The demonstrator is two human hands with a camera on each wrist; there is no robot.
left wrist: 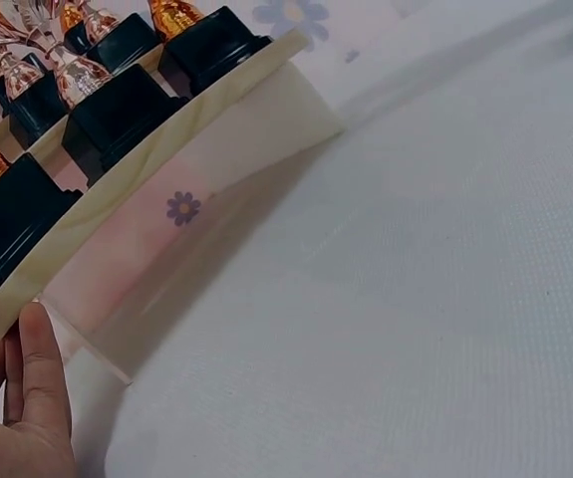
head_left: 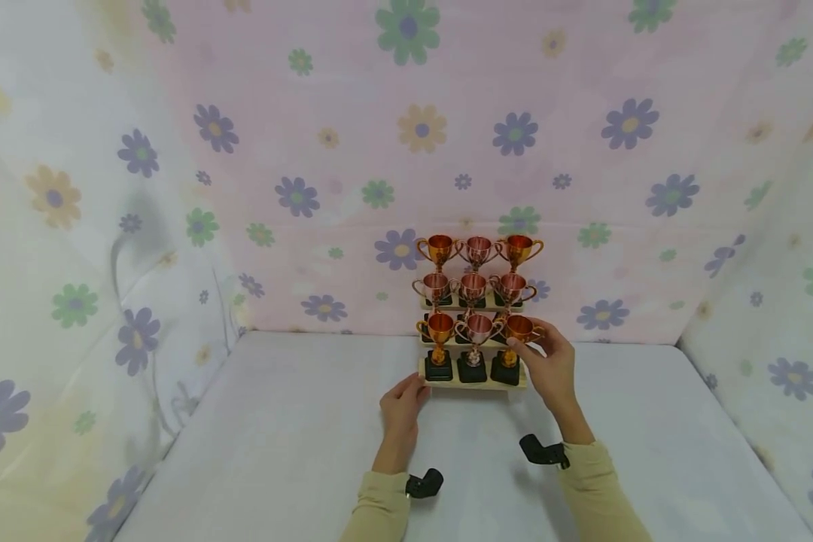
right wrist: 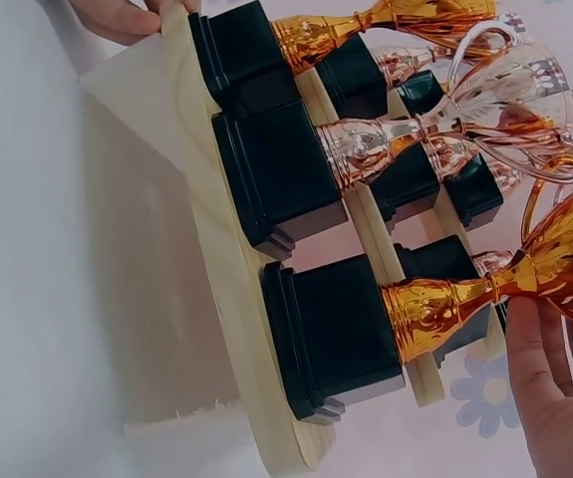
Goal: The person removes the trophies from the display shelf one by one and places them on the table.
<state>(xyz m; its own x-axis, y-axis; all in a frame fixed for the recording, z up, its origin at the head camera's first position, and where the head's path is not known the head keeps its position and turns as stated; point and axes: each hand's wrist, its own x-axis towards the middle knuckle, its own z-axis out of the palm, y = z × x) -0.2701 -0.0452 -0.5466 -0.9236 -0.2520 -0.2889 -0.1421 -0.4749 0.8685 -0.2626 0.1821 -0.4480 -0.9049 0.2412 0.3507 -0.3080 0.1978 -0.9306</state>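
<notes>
Let your left hand [head_left: 403, 403], pinching the near left corner of the wooden rack [left wrist: 146, 187], steady it on the tabletop [head_left: 312, 452]. Your right hand [head_left: 552, 370] pinches the gold trophy [head_left: 510, 357] by its cup, with the black base [right wrist: 336, 329] at the front tier's right end; guide it upright and square, clear of the rose-gold trophy [head_left: 473, 360] beside it. Mind the rear trophies' [head_left: 473, 287] handles close behind.

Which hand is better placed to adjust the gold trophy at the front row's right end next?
The right hand, I'd judge: it grips that gold trophy around its cup, whereas the left hand pinches the wooden stand at its opposite front corner.
</notes>
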